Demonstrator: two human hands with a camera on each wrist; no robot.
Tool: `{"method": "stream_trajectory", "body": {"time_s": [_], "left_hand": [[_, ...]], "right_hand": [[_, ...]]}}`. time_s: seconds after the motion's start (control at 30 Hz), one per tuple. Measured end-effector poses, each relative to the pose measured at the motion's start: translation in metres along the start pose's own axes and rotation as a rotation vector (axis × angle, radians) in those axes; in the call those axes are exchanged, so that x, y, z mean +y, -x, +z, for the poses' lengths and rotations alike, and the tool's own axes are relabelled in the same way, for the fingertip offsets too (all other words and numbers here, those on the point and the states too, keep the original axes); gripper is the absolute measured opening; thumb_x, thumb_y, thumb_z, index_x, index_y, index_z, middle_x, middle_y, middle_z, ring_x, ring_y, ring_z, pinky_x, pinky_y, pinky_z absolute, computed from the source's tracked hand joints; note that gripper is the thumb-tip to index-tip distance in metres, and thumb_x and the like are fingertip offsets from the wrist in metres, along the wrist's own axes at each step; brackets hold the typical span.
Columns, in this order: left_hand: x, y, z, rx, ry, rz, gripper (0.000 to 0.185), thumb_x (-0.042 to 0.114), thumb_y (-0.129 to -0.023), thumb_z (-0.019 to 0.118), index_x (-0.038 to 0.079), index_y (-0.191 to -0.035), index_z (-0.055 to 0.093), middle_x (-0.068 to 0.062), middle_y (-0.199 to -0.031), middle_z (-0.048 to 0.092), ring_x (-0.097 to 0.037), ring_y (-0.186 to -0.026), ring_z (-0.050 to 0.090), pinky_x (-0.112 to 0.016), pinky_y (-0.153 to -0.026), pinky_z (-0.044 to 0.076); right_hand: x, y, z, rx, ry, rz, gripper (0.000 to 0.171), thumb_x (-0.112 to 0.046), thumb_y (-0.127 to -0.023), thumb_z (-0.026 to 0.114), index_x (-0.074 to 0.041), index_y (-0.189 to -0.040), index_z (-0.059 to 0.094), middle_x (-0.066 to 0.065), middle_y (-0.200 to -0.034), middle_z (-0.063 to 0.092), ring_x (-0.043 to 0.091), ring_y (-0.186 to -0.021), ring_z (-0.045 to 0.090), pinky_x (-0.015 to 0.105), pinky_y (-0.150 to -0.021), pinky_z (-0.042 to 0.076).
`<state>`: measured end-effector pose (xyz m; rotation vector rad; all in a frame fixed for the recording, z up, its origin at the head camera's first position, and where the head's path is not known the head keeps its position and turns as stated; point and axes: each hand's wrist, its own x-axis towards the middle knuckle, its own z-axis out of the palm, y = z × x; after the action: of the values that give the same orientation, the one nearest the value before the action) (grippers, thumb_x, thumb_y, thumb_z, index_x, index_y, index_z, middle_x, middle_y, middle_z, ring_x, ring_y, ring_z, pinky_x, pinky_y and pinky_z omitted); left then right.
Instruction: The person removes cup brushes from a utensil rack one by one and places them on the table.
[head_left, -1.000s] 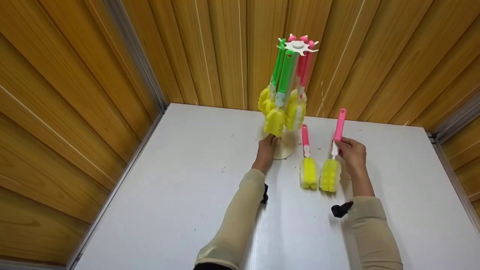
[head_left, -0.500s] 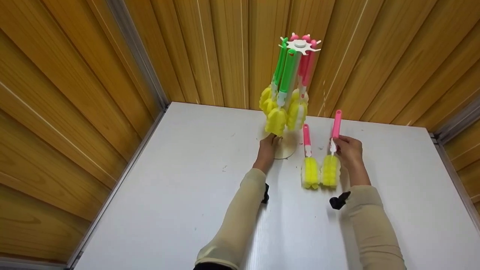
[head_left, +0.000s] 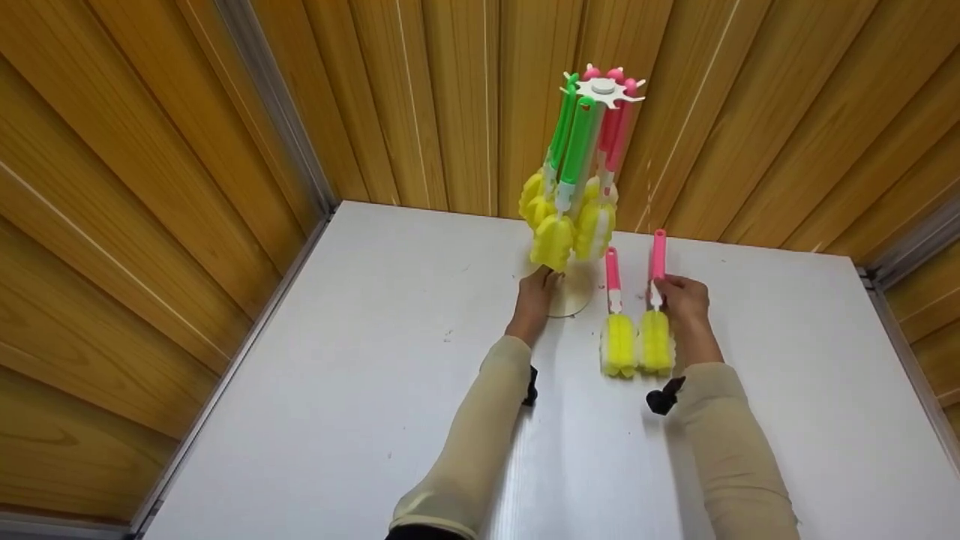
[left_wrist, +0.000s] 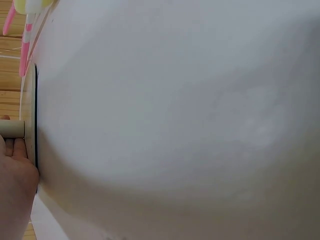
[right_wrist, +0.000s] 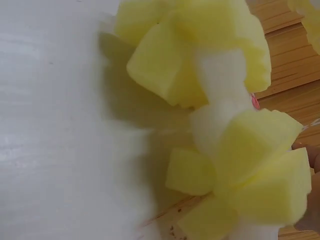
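Observation:
A white rotating stand (head_left: 602, 88) rises at the back of the table, hung with green-handled (head_left: 578, 146) and pink-handled (head_left: 616, 139) yellow sponge bottle brushes. My left hand (head_left: 534, 301) grips the stand's post low down, just above its round base (head_left: 576, 296); in the left wrist view fingers (left_wrist: 19, 148) wrap the post (left_wrist: 12, 129). My right hand (head_left: 687, 304) pinches a pink-handled bottle brush (head_left: 657, 341) near its white neck, sponge end toward me. Beside it lies another pink-handled bottle brush (head_left: 619, 345). In the right wrist view the two sponge heads (right_wrist: 260, 175) touch or overlap.
The white table (head_left: 360, 360) runs back to a wood-panelled wall (head_left: 420, 105). Metal corner posts (head_left: 281, 105) stand at the sides. The hung sponge heads (head_left: 551, 244) hover directly above my left hand.
My right hand has moved left and lower with the pink-handled bottle brush, bringing it alongside the lying one. My left hand stays at the stand's post.

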<state>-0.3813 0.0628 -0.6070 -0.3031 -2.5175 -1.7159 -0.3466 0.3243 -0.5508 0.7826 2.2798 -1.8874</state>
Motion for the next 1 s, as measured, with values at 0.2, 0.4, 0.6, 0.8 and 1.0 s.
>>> {"method": "stream_trajectory", "body": {"time_s": [0.2,0.4,0.6,0.8,1.0], "left_hand": [[-0.002,-0.001,0.002,-0.001,0.025,0.001,0.027,0.033,-0.107,0.049,0.017,-0.12,0.066,0.005,-0.115,0.066,-0.003,-0.102,0.054,-0.022,-0.094,0.047],[-0.002,-0.001,0.001,0.001,0.013,0.014,0.027,0.033,-0.107,0.049,0.017,-0.121,0.066,0.003,-0.118,0.067,-0.003,-0.104,0.054,-0.024,-0.097,0.047],[-0.003,-0.001,-0.001,-0.009,0.02,-0.003,0.028,0.036,-0.107,0.047,0.02,-0.122,0.065,0.007,-0.119,0.065,-0.002,-0.106,0.054,-0.024,-0.098,0.046],[-0.002,-0.001,-0.001,0.002,0.012,0.008,0.027,0.034,-0.108,0.047,0.019,-0.12,0.066,0.006,-0.119,0.066,-0.003,-0.107,0.056,-0.024,-0.098,0.046],[-0.002,-0.001,0.0,0.009,0.022,0.003,0.03,0.033,-0.109,0.047,0.013,-0.117,0.067,-0.001,-0.114,0.068,-0.004,-0.1,0.054,-0.023,-0.093,0.046]], "right_hand": [[0.006,-0.006,0.009,0.018,0.071,-0.021,0.05,-0.024,-0.105,0.057,-0.001,-0.148,0.05,0.011,-0.12,0.059,0.012,-0.085,0.056,0.02,-0.07,0.05],[0.009,-0.009,0.016,0.012,0.127,-0.006,0.05,-0.025,-0.106,0.053,0.0,-0.149,0.048,0.018,-0.137,0.055,0.017,-0.099,0.055,0.021,-0.079,0.049],[0.009,-0.007,0.02,0.009,0.113,-0.002,0.05,-0.024,-0.106,0.052,0.0,-0.149,0.047,0.019,-0.139,0.055,0.018,-0.103,0.055,0.022,-0.082,0.049],[0.009,-0.005,0.026,0.022,0.058,0.013,0.05,-0.023,-0.105,0.053,0.0,-0.149,0.047,0.018,-0.141,0.053,0.017,-0.107,0.053,0.024,-0.087,0.049],[0.008,-0.004,0.034,0.063,0.075,0.032,0.049,-0.024,-0.106,0.051,0.001,-0.148,0.048,0.02,-0.145,0.051,0.026,-0.121,0.051,0.036,-0.104,0.046]]}}
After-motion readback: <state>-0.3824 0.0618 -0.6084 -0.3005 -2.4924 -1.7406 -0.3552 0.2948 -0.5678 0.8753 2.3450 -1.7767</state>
